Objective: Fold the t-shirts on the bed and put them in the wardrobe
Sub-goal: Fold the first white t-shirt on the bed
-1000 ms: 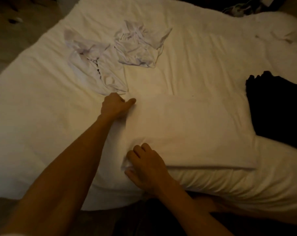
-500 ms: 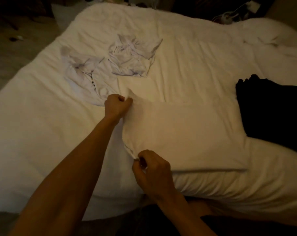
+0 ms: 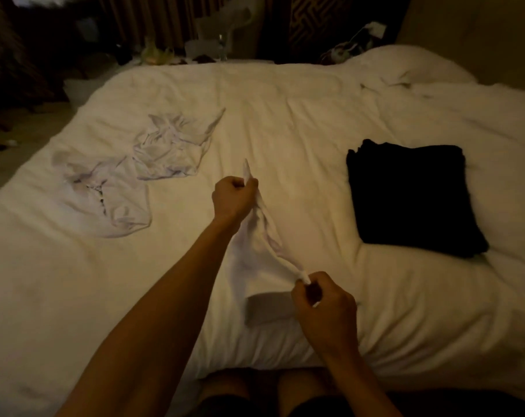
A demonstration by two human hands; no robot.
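Dim bedroom, warm light, big bed with a white duvet filling most of the view. The person stands at the near edge, bare knees just visible at the bottom.

Nearest is the right hand, fingers curled and pinching a twisted corner of a white t-shirt. The shirt runs up and away to the left hand, clenched round the other end with a bit of fabric poking out above the fist. The cloth between the hands is raised off the duvet, slack and bunched, with the lower part draped on the bed. A grey patch just beside the right hand could be shadow or part of the shirt; cannot tell.

The step looks like lifting one edge to carry it over for a fold. To do it well: pull the hands apart to tighten the edge, shake out the twist, lay it square onto the rest, then smooth before letting go. White on white in low light, so the edges are easy to misjudge.

Further out on the right is a black folded pile, neat and well apart from the hands. On the left, a crumpled t-shirt and, just beyond it, a second crumpled t-shirt, both unfolded. Most of the task looks left to do.

Containers: no wardrobe in view. A pale tub sits on the floor by the far left corner, contents too dark to read. Clutter behind the bed, unclear.
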